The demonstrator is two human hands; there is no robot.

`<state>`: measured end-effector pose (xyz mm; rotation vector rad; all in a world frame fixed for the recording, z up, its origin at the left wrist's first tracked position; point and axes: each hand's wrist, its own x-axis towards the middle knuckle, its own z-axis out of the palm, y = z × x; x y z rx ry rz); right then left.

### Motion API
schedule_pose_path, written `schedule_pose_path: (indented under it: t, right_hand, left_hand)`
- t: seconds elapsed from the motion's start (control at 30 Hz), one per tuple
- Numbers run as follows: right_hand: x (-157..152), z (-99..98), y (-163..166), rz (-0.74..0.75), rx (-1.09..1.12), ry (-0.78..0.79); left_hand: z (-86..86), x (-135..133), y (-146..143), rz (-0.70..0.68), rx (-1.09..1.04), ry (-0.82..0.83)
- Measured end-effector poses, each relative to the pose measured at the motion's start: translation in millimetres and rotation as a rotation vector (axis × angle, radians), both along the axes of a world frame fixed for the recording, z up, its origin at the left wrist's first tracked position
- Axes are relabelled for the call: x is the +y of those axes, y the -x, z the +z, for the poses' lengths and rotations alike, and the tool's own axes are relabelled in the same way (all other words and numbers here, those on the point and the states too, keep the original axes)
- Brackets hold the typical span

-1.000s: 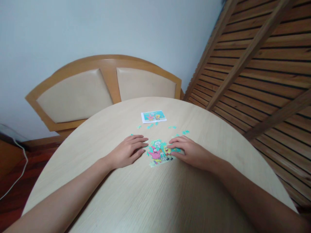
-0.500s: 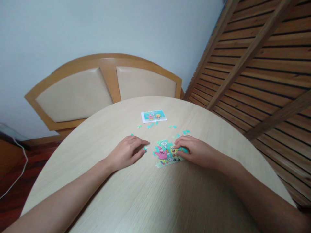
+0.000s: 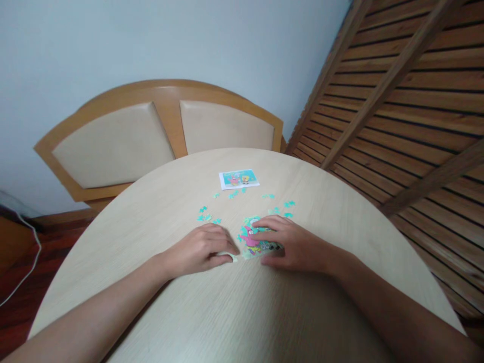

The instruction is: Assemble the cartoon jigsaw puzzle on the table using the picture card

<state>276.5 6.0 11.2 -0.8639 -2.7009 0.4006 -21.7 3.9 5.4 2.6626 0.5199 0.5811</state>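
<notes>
A partly joined cartoon jigsaw puzzle (image 3: pixel 252 243) lies on the table, showing a pink starfish figure on a teal ground. My right hand (image 3: pixel 285 241) rests over its right half with fingers spread, covering much of the picture. Just left of the puzzle's lower left corner is my left hand (image 3: pixel 206 249), thumb and fingers closed on a small pale puzzle piece (image 3: pixel 235 259). Loose teal puzzle pieces (image 3: pixel 204 218) lie beyond my left hand, and more loose pieces (image 3: pixel 289 203) lie beyond my right.
A picture card (image 3: pixel 239 179) with the same cartoon lies at the far side of the round wooden table (image 3: pixel 181 312). Several other pieces (image 3: pixel 233 194) sit just in front of it. Behind stand a padded chair back (image 3: pixel 113 146) and a slatted wooden screen (image 3: pixel 397 101).
My left hand has moved nearer, to the puzzle's lower left corner, with a pale piece at its fingertips. My right hand has shifted left and spread over the puzzle.
</notes>
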Motion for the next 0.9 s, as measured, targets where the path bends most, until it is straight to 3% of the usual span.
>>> schedule_pose_path:
  t: [0.33,0.6,0.9]
  right_hand:
    - [-2,-3.3,4,0.01,0.044,-0.01]
    - [-4,-6.2,11,0.009,0.086,0.01]
    - [-5,-7.1,12,0.004,0.093,0.017]
  left_hand:
    - [6.5,-7,-4,0.115,0.075,0.036]
    - [5.1,-6,-6,0.053,0.034,0.153]
    - [7.5,-7,-4,0.097,0.076,0.131]
